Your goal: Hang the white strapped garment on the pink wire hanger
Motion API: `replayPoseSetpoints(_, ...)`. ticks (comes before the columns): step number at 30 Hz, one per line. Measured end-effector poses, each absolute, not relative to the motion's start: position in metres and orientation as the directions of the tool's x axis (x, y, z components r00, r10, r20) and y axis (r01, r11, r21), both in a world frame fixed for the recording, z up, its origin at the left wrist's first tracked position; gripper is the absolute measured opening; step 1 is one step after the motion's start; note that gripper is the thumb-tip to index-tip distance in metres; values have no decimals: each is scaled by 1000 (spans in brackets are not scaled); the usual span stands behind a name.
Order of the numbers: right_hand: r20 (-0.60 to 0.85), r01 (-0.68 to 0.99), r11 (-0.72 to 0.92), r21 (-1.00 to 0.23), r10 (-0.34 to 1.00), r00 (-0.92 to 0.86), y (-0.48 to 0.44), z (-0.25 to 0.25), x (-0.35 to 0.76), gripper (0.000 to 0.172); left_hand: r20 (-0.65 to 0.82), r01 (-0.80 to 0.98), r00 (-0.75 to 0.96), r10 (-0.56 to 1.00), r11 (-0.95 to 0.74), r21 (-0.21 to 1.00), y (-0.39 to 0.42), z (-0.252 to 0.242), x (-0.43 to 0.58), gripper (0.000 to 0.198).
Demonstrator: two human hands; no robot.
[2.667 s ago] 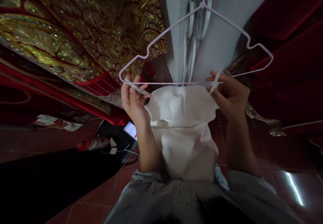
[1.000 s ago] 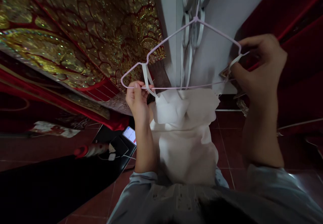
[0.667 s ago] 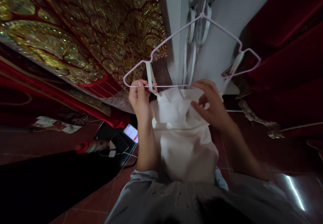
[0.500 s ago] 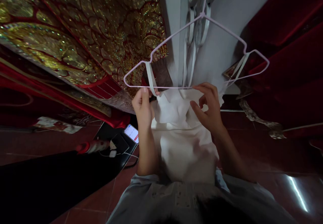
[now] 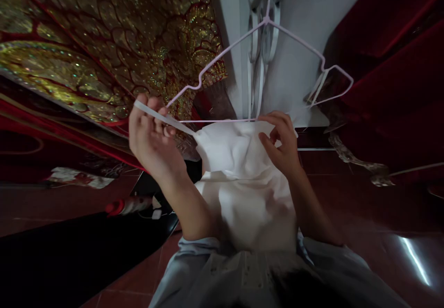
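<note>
A white strappy dress [image 5: 239, 197] hangs down in front of me below a pale pink hanger [image 5: 294, 37]. My left hand [image 5: 151, 134] pulls the dress's left strap [image 5: 163, 116] out past the hanger's left end, with the strap looped over its bent fingers. That strap is off the left notch. The right strap [image 5: 319, 86] still sits in the right notch. My right hand [image 5: 279, 141] is at the middle of the hanger's bottom bar, curled fingers on the bar beside the dress's top edge, thumb lower and apart; its inner grip is partly hidden.
The hanger hangs by white linked rings [image 5: 258, 44] on a pale wall. A gold sequined red garment [image 5: 145, 44] hangs at left, dark red cloth [image 5: 391, 67] at right. A red-capped bottle [image 5: 128, 205] and white charger [image 5: 157, 214] are on a black surface, lower left.
My left hand has moved left and up, drawing the left strap out of its notch and past the hanger's end. Hanger and right hand have shifted slightly left in view.
</note>
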State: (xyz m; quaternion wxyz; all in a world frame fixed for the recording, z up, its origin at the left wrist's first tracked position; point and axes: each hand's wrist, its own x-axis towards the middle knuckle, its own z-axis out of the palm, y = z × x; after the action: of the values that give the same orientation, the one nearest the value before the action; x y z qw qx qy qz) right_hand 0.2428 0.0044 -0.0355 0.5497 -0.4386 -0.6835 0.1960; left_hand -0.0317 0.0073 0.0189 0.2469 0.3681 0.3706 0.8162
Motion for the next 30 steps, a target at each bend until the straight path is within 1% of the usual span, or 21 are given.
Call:
replayPoseSetpoints(2, 584, 381, 543, -748, 812, -9, 7, -35, 247, 34, 387, -86, -680, 623, -592, 801, 11, -3, -27, 24)
replayPoseSetpoints(4, 582, 384, 542, -748, 813, -15, 9, -34, 250, 36, 351, -85, -685, 638, -549, 831, 12, -20, -17, 29)
replayPoseSetpoints(6, 575, 386, 538, -750, 818, -23, 10, -33, 251, 37, 296, -158, -602, 742, -474, 866, 12, -26, -5, 33)
replayPoseSetpoints(8, 578, 378, 549, -746, 815, -43, 7, -32, 250, 39, 251, -251, -468, 848, -399, 882, 13, -24, 7, 38)
replayPoseSetpoints(9, 587, 374, 562, -738, 808, -57, 5, -32, 250, 39, 246, -282, -417, 875, -382, 880, 12, -20, 12, 39)
replayPoseSetpoints(11, 624, 399, 584, -707, 780, -37, 1, -36, 250, 36, 258, -304, -390, 884, -387, 870, 11, -12, 20, 39)
replayPoseSetpoints(12, 658, 427, 585, -690, 752, 33, 1, -39, 251, 33, 264, -300, -402, 877, -399, 867, 10, -8, 22, 39)
replayPoseSetpoints(14, 719, 473, 558, -682, 628, 298, 3, -47, 258, 30, 270, -281, -425, 864, -409, 868, 8, -3, 25, 40)
replayPoseSetpoints(15, 716, 471, 539, -698, 543, 440, 7, -50, 263, 31, 269, -272, -427, 863, -406, 872, 7, -2, 25, 41)
replayPoseSetpoints(16, 686, 445, 527, -724, 482, 545, 12, -53, 270, 34, 269, -264, -425, 864, -403, 876, 6, -1, 25, 42)
replayPoseSetpoints(17, 644, 398, 520, -756, 478, 597, 18, -55, 278, 38, 271, -258, -423, 865, -401, 879, 5, -1, 25, 42)
replayPoseSetpoints(18, 603, 343, 510, -789, 530, 597, 25, -55, 286, 41, 273, -253, -421, 865, -400, 881, 4, -1, 25, 43)
replayPoseSetpoints(20, 535, 257, 473, -843, 686, 493, 34, -50, 300, 39, 277, -246, -425, 862, -404, 881, 4, -1, 25, 44)
replayPoseSetpoints(22, 502, 228, 447, -865, 769, 397, 35, -38, 307, 38, 285, -242, -429, 857, -413, 878, 4, -1, 26, 44)
replayPoseSetpoints(26, 487, 197, 446, -873, 811, 324, 20, -3, 301, 43, 307, -209, -452, 838, -434, 877, 8, -2, 26, 43)
replayPoseSetpoints(29, 495, 157, 470, -869, 826, 269, 21, 19, 306, 29, 316, -168, -474, 822, -436, 884, 11, -2, 23, 42)
replayPoseSetpoints(30, 517, 146, 496, -856, 814, 265, 28, 22, 314, 28, 323, -163, -479, 817, -444, 881, 11, -2, 22, 42)
